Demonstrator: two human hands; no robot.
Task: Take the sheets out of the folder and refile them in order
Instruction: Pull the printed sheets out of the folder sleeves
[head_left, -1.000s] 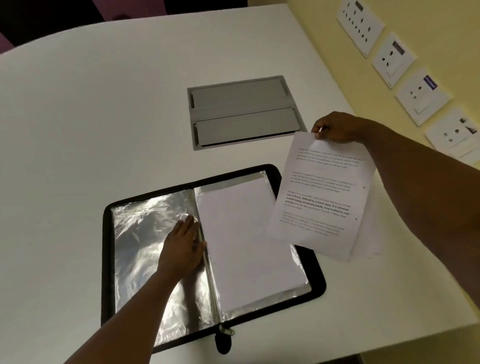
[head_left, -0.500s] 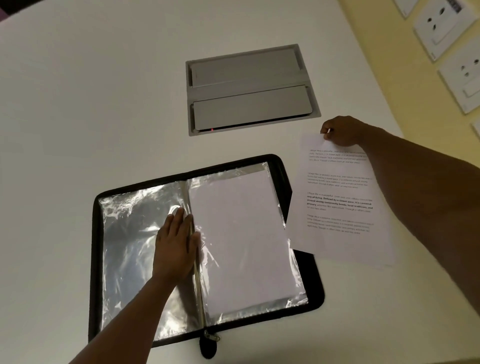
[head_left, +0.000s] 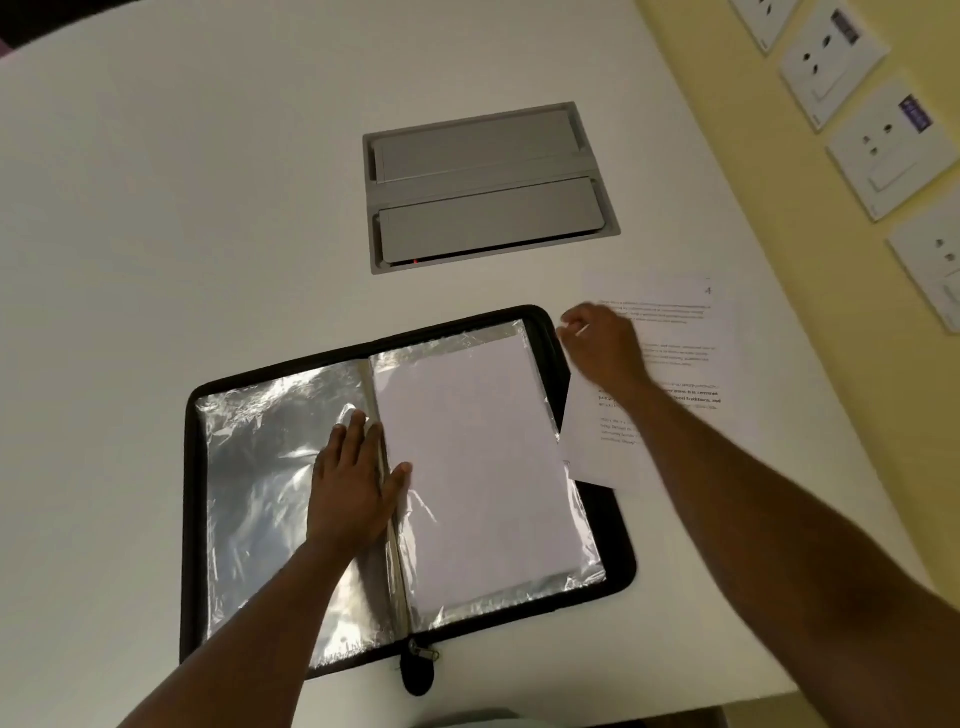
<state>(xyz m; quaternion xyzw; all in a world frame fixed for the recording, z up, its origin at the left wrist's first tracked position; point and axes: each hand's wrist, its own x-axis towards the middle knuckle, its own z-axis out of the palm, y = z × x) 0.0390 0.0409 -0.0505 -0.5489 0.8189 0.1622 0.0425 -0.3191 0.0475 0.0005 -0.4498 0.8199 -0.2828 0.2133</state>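
With the left hand (head_left: 353, 483) pressing flat on the black zip folder (head_left: 618, 540), the right hand's (head_left: 602, 345) loosely curled, empty-looking grip is risking nudging the printed white sheet (head_left: 675, 364) toward the counter's (head_left: 208, 208) right edge.

I see a white table (head_left: 208, 208) with a grey hatch (head_left: 488, 187) set into its top. White wall sockets (head_left: 841, 62) line the yellow wall (head_left: 727, 130) alongside.
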